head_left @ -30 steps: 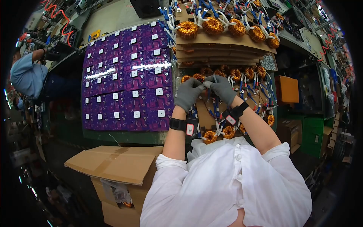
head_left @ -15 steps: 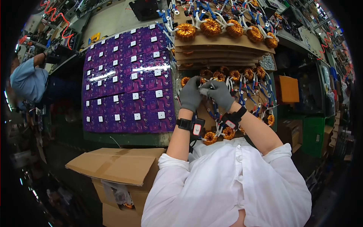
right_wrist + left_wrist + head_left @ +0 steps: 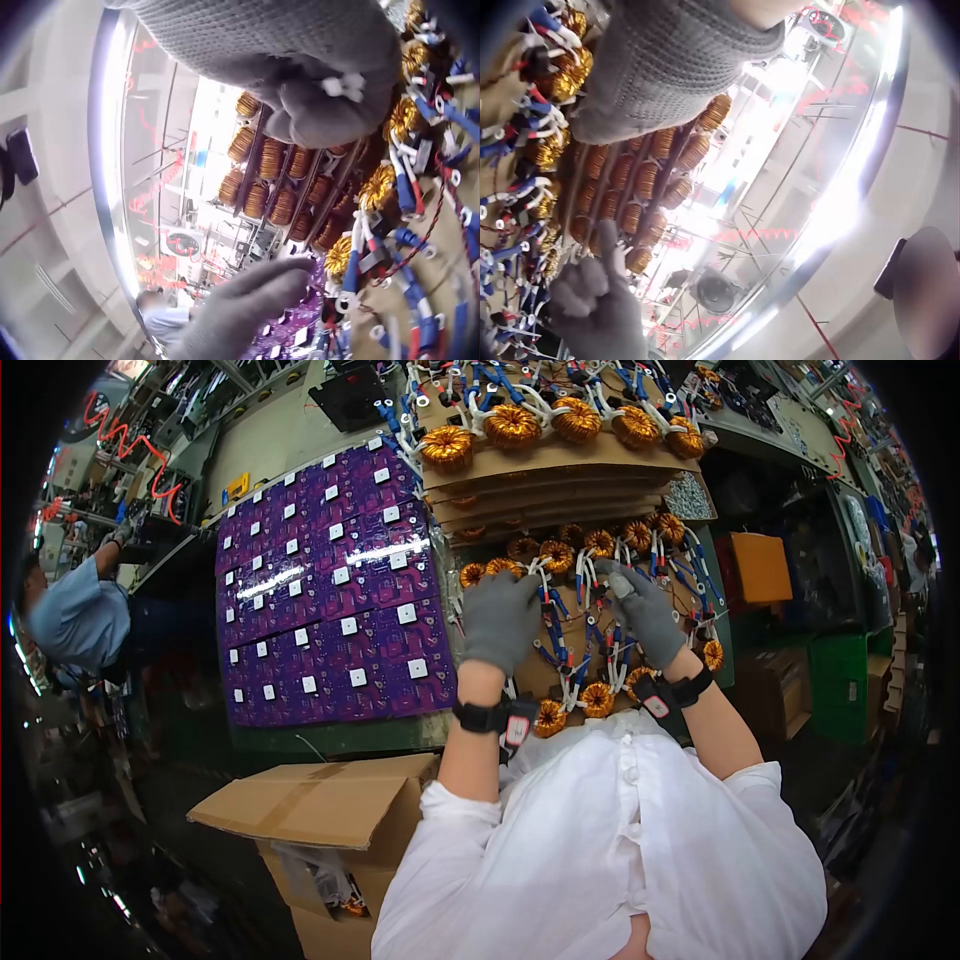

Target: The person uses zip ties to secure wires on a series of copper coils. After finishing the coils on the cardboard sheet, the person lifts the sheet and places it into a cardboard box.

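My gloved left hand point(image 3: 500, 622) reaches over the near edge of the coil sheet, its fingertips beside the white leads of a copper-wound ring coil point(image 3: 556, 556). In the right wrist view its fingers point(image 3: 259, 296) look fairly straight, close to the coil wires. My gloved right hand point(image 3: 645, 615) is apart from it, farther right above the blue and white cables point(image 3: 590, 635). Curled fingers of this hand hold a small white piece point(image 3: 345, 86), whose kind I cannot tell. Several ring coils with blue, white and red leads lie on the cardboard sheet point(image 3: 540, 675) beneath both hands.
Purple circuit boards point(image 3: 320, 590) with white squares cover the left side of the table. Behind the hands rises a stack of cardboard layers point(image 3: 560, 490) bearing coils. A tray of small metal parts point(image 3: 690, 497) sits at right; an open carton point(image 3: 310, 800) stands in front.
Both hands were together over the coils; now they have parted, the right one moving to the right. The head view has turned, shifting the boards and stack left.
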Demonstrator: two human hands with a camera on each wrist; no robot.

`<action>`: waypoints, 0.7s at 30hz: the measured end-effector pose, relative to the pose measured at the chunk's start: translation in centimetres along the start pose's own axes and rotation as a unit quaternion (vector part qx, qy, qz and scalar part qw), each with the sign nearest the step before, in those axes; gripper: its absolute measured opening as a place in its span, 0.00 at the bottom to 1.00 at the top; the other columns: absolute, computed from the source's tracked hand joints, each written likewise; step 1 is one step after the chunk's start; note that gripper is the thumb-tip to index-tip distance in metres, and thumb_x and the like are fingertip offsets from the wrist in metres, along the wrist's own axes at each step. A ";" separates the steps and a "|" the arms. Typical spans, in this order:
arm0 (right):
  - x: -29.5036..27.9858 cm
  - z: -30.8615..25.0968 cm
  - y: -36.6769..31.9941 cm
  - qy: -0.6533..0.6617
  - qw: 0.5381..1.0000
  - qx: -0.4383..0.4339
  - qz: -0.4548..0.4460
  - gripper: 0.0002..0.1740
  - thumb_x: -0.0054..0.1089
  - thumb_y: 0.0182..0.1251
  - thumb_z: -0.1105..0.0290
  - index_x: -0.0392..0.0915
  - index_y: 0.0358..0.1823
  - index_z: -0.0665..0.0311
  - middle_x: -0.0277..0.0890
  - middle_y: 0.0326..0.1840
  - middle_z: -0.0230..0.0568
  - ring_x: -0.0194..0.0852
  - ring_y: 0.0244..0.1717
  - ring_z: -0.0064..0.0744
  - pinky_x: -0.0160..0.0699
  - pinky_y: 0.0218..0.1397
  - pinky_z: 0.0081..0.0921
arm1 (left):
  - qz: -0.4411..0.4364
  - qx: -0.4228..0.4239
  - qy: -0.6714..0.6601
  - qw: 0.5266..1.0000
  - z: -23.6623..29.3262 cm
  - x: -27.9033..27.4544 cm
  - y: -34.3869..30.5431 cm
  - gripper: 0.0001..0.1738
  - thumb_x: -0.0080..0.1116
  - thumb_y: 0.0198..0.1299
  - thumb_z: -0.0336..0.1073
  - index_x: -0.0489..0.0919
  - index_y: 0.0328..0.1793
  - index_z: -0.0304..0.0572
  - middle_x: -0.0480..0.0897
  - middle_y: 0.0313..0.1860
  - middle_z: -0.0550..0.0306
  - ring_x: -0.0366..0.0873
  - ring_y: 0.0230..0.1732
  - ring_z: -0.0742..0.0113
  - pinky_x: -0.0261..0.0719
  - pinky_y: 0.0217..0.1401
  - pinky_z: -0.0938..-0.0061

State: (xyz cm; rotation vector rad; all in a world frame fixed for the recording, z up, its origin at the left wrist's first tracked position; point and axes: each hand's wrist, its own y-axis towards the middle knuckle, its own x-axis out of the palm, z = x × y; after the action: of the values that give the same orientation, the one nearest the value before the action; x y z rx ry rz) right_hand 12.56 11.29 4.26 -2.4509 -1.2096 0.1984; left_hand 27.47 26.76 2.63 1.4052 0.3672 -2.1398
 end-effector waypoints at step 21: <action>-3.0 1.3 0.5 -0.065 0.995 -0.050 0.052 0.13 0.53 0.69 0.65 0.75 0.46 0.68 0.71 0.28 0.29 0.64 0.27 0.15 0.65 0.30 0.17 | -0.210 -0.058 -0.345 0.913 -0.9 3.8 5.6 0.26 0.67 0.49 0.40 0.78 0.56 0.43 0.82 0.47 0.51 0.81 0.48 0.60 0.77 0.49 0.71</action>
State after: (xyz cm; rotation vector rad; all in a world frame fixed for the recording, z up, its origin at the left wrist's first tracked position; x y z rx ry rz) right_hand 10.69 8.99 2.77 -2.6260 -1.1708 0.3394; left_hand 30.28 21.53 -0.78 0.4519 0.5307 -2.7321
